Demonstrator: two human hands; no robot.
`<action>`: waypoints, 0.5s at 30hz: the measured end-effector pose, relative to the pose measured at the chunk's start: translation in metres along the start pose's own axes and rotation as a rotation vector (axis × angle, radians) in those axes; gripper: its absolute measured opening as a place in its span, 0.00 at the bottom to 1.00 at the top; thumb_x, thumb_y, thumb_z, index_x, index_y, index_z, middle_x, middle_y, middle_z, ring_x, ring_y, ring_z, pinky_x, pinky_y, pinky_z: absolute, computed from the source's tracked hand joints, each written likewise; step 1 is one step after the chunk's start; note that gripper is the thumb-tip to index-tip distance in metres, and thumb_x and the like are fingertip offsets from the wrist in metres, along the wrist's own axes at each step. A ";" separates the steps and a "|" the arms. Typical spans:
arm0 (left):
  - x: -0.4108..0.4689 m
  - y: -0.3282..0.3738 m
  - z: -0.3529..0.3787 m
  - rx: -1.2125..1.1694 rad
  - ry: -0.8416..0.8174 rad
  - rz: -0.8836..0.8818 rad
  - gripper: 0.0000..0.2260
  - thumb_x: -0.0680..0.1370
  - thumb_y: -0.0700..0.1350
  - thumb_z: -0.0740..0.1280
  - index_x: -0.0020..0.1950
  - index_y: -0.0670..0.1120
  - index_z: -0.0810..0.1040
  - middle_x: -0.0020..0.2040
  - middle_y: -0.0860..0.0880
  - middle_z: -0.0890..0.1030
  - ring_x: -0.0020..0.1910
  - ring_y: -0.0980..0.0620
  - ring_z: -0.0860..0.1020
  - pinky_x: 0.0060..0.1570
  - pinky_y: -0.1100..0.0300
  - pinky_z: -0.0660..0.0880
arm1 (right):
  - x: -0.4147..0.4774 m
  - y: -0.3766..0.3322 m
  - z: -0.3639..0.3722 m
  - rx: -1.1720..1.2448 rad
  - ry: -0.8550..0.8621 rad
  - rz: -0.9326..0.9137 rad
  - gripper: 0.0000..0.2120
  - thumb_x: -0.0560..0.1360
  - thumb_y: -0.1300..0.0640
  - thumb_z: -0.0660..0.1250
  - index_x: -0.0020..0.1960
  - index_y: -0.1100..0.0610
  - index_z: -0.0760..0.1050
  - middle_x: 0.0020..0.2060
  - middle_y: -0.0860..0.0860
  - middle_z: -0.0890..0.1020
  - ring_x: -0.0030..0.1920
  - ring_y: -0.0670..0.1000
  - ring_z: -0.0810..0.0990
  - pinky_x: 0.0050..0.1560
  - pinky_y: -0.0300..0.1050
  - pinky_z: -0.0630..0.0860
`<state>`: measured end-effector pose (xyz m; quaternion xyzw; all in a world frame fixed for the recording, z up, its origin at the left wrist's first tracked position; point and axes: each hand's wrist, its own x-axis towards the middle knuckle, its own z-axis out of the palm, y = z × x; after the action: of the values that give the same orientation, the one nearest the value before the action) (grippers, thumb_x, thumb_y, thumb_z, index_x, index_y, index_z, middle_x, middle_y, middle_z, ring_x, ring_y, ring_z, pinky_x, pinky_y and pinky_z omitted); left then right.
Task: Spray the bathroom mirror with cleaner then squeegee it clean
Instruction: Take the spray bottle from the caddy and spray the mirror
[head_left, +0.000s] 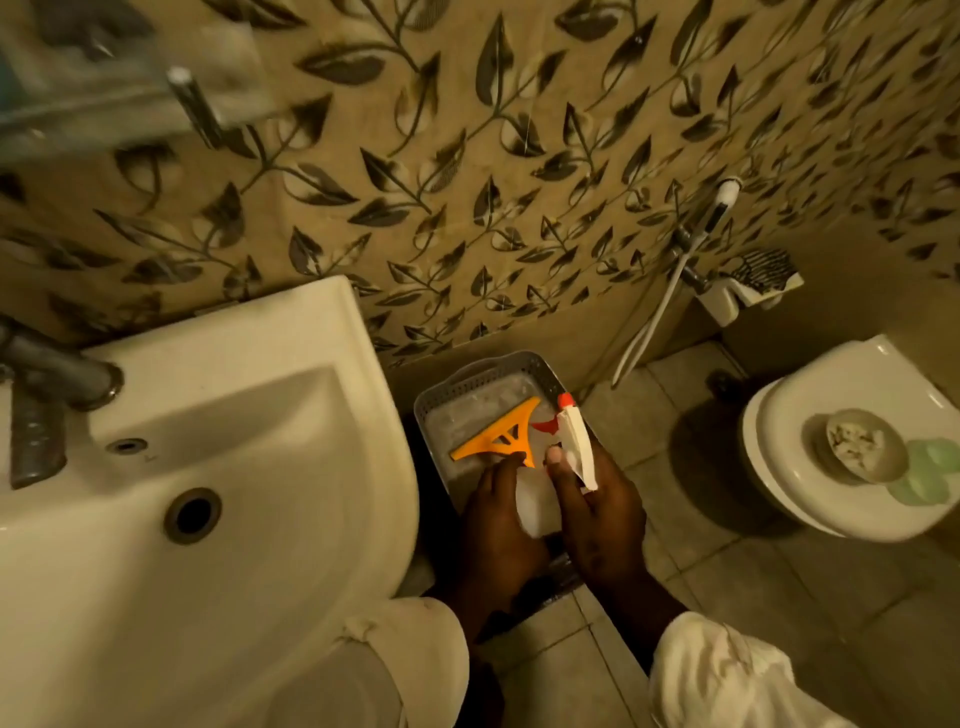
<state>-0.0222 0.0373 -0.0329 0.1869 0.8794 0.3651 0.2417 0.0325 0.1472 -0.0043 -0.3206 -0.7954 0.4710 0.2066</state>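
A grey perforated basket (470, 376) sits on the floor between the sink and the toilet. An orange squeegee (501, 435) lies inside it. Over the basket both hands hold a white spray bottle (535, 506) with a white head and red nozzle (566, 400). My right hand (597, 519) wraps the neck and head, thumb up by the trigger. My left hand (493, 530) grips the bottle body from the left, its fingertips close to the squeegee handle. The mirror's lower edge (78, 62) shows blurred at the top left.
A white sink (249, 415) with a metal tap (47, 384) fills the left. A toilet (841, 441) with its lid shut stands at right, a small bowl (857, 447) on it. A bidet sprayer (722, 202) and hose hang on the leaf-patterned wall.
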 end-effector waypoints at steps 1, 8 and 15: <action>-0.001 0.007 -0.007 -0.009 0.013 0.043 0.48 0.65 0.58 0.81 0.78 0.57 0.58 0.76 0.54 0.65 0.74 0.51 0.65 0.67 0.60 0.67 | 0.003 -0.008 -0.002 0.026 0.028 0.004 0.22 0.76 0.23 0.58 0.59 0.33 0.79 0.47 0.37 0.86 0.49 0.40 0.85 0.50 0.43 0.82; -0.014 0.053 -0.068 0.070 0.116 0.282 0.45 0.65 0.64 0.78 0.77 0.58 0.60 0.74 0.56 0.66 0.72 0.55 0.66 0.67 0.65 0.64 | 0.026 -0.098 -0.021 0.286 0.165 -0.061 0.14 0.75 0.24 0.61 0.45 0.28 0.81 0.38 0.35 0.85 0.39 0.36 0.83 0.40 0.36 0.79; -0.035 0.092 -0.148 0.089 0.181 0.375 0.43 0.66 0.66 0.75 0.76 0.59 0.62 0.72 0.56 0.67 0.69 0.55 0.69 0.65 0.60 0.71 | 0.044 -0.194 -0.026 0.464 0.122 -0.195 0.15 0.81 0.44 0.64 0.48 0.56 0.77 0.36 0.38 0.82 0.38 0.37 0.80 0.38 0.28 0.74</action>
<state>-0.0629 -0.0009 0.1352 0.3242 0.8626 0.3798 0.0809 -0.0436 0.1256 0.1803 -0.2144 -0.6795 0.5984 0.3664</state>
